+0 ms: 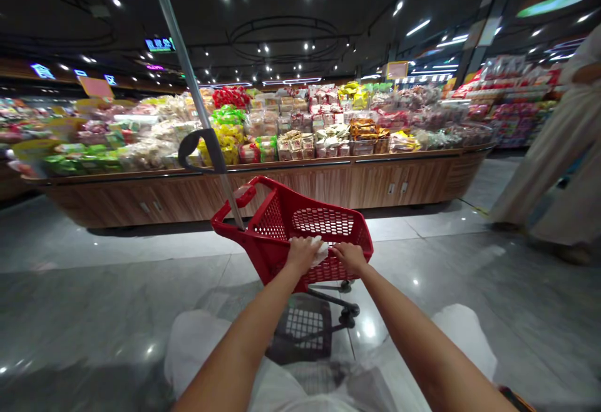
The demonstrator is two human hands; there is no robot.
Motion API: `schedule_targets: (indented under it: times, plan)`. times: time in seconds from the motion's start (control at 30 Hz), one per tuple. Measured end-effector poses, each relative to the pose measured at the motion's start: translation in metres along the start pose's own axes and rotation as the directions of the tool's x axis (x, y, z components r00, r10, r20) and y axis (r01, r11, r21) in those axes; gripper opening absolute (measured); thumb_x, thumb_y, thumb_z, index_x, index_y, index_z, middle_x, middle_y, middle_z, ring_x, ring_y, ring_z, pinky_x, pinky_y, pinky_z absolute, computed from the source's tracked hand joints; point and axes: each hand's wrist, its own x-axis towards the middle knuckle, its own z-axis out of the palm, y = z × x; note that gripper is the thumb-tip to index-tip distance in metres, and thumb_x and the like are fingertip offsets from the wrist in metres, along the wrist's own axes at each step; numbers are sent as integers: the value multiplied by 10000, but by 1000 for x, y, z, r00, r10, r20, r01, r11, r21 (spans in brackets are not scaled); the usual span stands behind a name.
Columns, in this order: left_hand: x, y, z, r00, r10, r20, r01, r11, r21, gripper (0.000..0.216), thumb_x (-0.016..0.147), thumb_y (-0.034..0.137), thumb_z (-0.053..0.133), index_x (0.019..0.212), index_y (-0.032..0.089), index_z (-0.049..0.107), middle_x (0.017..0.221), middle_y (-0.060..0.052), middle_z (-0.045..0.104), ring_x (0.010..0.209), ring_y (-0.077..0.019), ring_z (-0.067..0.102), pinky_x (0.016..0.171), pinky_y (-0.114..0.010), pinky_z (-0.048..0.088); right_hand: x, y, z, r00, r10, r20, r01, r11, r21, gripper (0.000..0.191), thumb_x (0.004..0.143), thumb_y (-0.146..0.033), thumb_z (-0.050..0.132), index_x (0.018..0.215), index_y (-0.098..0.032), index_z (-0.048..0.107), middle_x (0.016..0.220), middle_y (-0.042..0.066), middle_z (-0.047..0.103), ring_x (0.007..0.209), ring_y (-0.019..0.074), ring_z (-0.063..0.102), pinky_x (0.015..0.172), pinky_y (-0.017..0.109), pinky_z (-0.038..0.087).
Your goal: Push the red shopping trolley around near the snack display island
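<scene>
A red plastic shopping cart point(319, 205) with perforated sides stands in front of me, its basket turned sideways. My left hand point(303, 253) is closed on a crumpled white cloth point(321, 252) at the near rim of the basket; whether it is cloth or paper I cannot tell. Just to the right, my right hand point(350, 257) curls its fingers over the same rim near the corner. The cart's handle point(245, 195) lies at the far left end. A grey metal pole point(181, 49) with a dark loop grip rises at that end.
Beyond the cart runs a long wooden display counter point(323, 185) piled with packaged food. At the right a person in light, loose trousers point(539, 155) stands on the shiny grey tiled floor point(154, 299). Small dark wheels point(348, 315) sit beneath the cart.
</scene>
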Motion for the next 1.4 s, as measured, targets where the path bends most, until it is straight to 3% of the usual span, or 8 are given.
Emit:
schedule_targets:
  times: [0.13,0.33,0.5,0.73,0.83,1.13,1.23,1.4]
  plan:
    - [-13,-51,-15,997,63,45,-64,998,6,361,947,260,466,1302,282,532,1023,-89,683,863,-229,637,723,-328,392,2,7,-1,999,-31,23,30,999,42,402,1009,-429,289,1105,-271,645,1173,50,670,1085,220,582,781,299,351]
    - [-49,-125,-36,996,-23,-83,31,995,97,488,892,407,550,1339,215,506,1102,-130,652,960,-269,607,837,-392,390,8,9,5,1000,-27,2,27,999,23,423,1005,-437,283,1093,-252,653,1107,66,681,1005,216,599,769,298,351]
    - [-41,-74,-23,980,-145,-138,153,987,50,611,789,643,586,1252,245,572,1192,-118,615,989,-312,573,899,-473,347,7,4,7,1000,-14,-14,14,1000,0,435,1004,-437,270,1084,-250,654,1097,73,680,998,227,598,776,315,357]
    - [-4,17,5,998,-60,-26,58,996,-60,363,911,438,524,1235,285,580,1091,-92,633,929,-247,577,804,-382,363,-1,5,3,1000,-18,-11,18,1000,12,414,999,-429,282,1130,-284,647,1167,56,668,1050,225,581,801,315,353]
    - [-5,2,0,1000,10,16,-9,1000,-28,343,946,334,475,1279,298,551,1065,-84,645,912,-226,588,770,-348,373,0,10,2,999,-43,-3,43,999,30,418,1001,-431,286,1120,-284,659,1165,50,671,1055,215,581,798,298,349]
    - [-59,-128,-44,1000,12,-20,-9,989,144,435,942,352,490,1369,273,474,1079,-108,650,954,-252,600,814,-357,390,6,14,6,998,-53,-26,54,998,32,419,1006,-434,298,1076,-245,666,1103,52,684,1009,212,595,758,292,340]
    - [-53,-118,-41,997,-74,-21,76,986,150,443,927,419,505,1330,236,514,1061,-127,660,938,-272,609,803,-370,392,6,9,6,999,-30,-20,31,999,21,430,1010,-440,275,1092,-249,651,1111,63,679,1005,216,596,764,303,341]
    - [-21,-51,-17,995,-101,11,100,994,42,414,877,494,569,1187,221,602,1053,-119,659,912,-276,619,774,-365,395,4,3,6,1000,-9,-20,9,1000,-7,439,1009,-450,262,1091,-249,643,1106,70,680,1000,225,603,766,317,350]
